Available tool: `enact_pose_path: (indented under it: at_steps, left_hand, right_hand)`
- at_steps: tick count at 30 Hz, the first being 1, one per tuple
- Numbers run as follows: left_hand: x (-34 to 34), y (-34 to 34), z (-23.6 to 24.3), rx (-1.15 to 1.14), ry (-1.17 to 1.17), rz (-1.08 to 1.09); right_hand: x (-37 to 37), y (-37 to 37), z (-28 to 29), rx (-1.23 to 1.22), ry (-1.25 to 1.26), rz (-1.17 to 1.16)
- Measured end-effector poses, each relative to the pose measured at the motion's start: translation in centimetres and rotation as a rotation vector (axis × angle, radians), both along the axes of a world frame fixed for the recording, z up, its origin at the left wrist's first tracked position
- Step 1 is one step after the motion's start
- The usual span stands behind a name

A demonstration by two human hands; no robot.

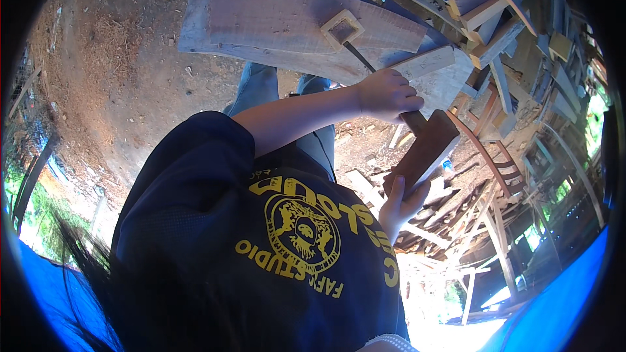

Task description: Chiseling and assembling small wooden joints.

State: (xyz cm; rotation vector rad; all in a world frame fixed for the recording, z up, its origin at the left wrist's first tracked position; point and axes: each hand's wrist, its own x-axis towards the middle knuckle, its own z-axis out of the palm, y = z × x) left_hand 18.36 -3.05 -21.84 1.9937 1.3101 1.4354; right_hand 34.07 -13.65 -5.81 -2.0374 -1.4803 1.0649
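Observation:
My left hand [390, 96] is closed around a chisel [360, 57], its handle end sticking out below my fist. The chisel's metal blade slants up and left to a small pale square wooden frame [342, 29] with a darker middle. That frame lies on a broad, curved wooden board [280, 19]. In my right hand [405, 203] is a dark wooden block used like a mallet [427, 146], gripped at its lower end. The block overlaps the end of the chisel handle; whether they touch I cannot tell.
A bluish-grey work surface [199, 26] carries the board and a second plank [424, 63]. Stacked timber offcuts [495, 32] crowd the right side. Wood scraps [450, 212] are heaped at the lower right. Brown ground strewn with chips [124, 72] spreads on the left.

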Motion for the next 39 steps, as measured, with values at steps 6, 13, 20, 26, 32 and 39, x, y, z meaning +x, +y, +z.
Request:
enact_pose_path:
  at_steps: [6,13,20,26,32,39]
  left_hand:
    - [-0.1,0.1,0.0,-0.003,-0.012,0.007]
    - [-0.4,0.3,0.1,-0.003,-0.035,0.006]
    - [-1.0,0.7,-0.1,-0.005,-0.109,0.106]
    - [-1.5,0.8,-0.5,-0.057,-0.046,0.042]
    - [-1.3,1.1,2.1,-0.01,-0.119,0.058]
    - [-1.1,1.5,1.4,-0.094,-0.077,0.063]
  right_hand:
    - [-0.9,0.4,0.1,0.011,0.007,-0.016]
    - [10.8,4.7,1.7,0.42,0.273,0.657]
    - [-5.9,6.3,2.1,-0.235,-0.623,-0.315]
    - [-0.9,3.2,-0.9,0.316,-0.202,0.005]
    - [0.4,5.8,2.7,0.59,0.109,-0.153]
    - [1.0,3.8,1.6,0.489,0.102,-0.18]
